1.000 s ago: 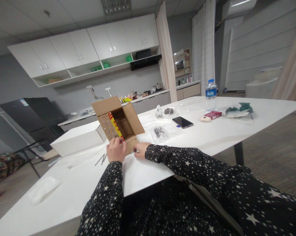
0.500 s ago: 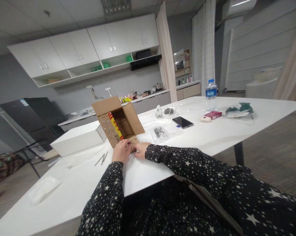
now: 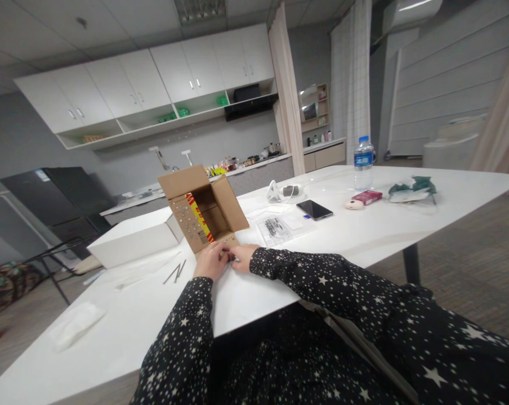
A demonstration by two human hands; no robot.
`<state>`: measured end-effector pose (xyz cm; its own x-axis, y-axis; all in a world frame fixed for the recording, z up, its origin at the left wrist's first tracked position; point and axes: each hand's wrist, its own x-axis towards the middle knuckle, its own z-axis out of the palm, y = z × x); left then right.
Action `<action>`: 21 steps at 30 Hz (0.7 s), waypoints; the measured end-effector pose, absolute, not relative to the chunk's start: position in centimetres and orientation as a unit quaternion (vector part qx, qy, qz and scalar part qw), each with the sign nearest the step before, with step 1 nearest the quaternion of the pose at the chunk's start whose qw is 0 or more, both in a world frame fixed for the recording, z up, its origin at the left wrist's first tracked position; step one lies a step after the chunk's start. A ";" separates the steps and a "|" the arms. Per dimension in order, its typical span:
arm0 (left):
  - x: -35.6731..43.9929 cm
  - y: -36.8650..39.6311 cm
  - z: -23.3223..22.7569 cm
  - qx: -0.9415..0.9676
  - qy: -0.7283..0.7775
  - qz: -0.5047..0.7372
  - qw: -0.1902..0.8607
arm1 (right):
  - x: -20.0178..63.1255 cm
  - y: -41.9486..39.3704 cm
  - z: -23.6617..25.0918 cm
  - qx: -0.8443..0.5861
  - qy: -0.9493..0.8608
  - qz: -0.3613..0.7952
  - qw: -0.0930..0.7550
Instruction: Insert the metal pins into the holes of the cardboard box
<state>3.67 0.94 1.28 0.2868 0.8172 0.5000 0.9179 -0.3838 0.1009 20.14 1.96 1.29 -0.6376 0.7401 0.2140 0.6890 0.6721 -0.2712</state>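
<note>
An open cardboard box (image 3: 233, 203) lies on the white table with its mouth towards me. Small silvery dots cover its left flap (image 3: 184, 218), and a strip of yellow and red tape (image 3: 201, 218) runs down beside them. Just at the lower flap, my left hand (image 3: 213, 261) has its fingers bent and drawn together. My right hand (image 3: 242, 257) meets it from the right, fingertips closed and nearly touching the left ones. Whatever sits between the fingertips is too small or hidden to make out. Two thin dark rods (image 3: 177, 271) lie left of my left hand.
Behind the rods stands a long white box (image 3: 132, 239). To the right are a clear bag with small dark pieces (image 3: 275, 228), a phone (image 3: 315, 209), a maroon pack (image 3: 366, 197) and a water bottle (image 3: 363, 163). Crumpled white plastic (image 3: 77, 325) lies at the left.
My left hand's fingers have shifted slightly down and right, closer to the right fingertips. The box and the other things stay where they were.
</note>
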 end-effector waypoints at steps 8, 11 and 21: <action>3.6 1.0 1.2 -0.803 -0.538 -0.235 0.100 | 20.1 2.3 0.9 -0.396 -0.902 0.080 0.154; 3.6 1.0 1.2 -0.804 -0.541 -0.231 0.092 | 20.0 2.2 0.9 -0.398 -0.901 0.080 0.153; 3.9 0.9 1.3 -0.807 -0.536 -0.229 0.095 | 20.2 1.9 1.2 -0.401 -0.899 0.077 0.158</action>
